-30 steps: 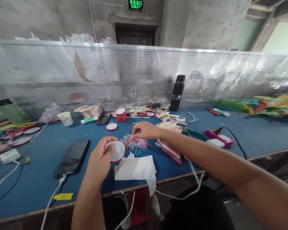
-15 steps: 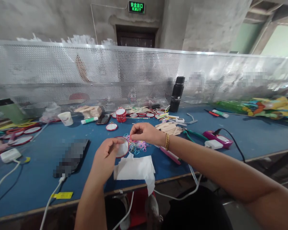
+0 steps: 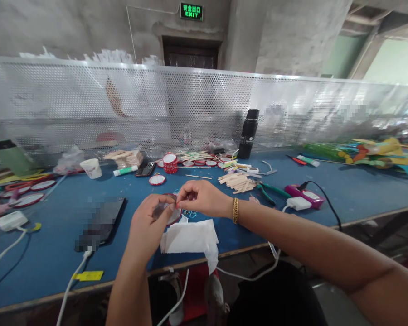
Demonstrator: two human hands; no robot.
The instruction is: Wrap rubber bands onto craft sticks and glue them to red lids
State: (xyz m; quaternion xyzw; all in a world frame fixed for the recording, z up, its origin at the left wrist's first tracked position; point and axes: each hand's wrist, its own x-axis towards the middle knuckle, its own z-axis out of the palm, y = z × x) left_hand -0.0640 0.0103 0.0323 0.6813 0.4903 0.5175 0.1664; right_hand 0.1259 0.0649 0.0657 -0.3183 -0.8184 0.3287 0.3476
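My left hand (image 3: pixel 150 222) is closed in a pinch, its thumb and forefinger meeting the fingertips of my right hand; what it grips, if anything, is hidden. My right hand (image 3: pixel 206 198) pinches a small red strand (image 3: pixel 177 205) there. Beneath the fingers is a round white disc with a red rim (image 3: pixel 173 220), partly covered by my left hand. Thin coloured loops (image 3: pixel 191 214) lie on the table, mostly hidden by my right hand. A folded white tissue (image 3: pixel 190 237) lies just in front of both hands.
A phone (image 3: pixel 102 224) on a cable lies left. Wooden sticks (image 3: pixel 237 182), green-handled pliers (image 3: pixel 268 192) and a purple device (image 3: pixel 306 195) are at right. Behind stand stacked red-rimmed discs (image 3: pixel 170 164), a paper cup (image 3: pixel 92 168) and a black bottle (image 3: pixel 248 135).
My right hand has moved left with the red strand, away from over the coloured loops, to my left hand. My left thumb and forefinger have closed together over the disc.
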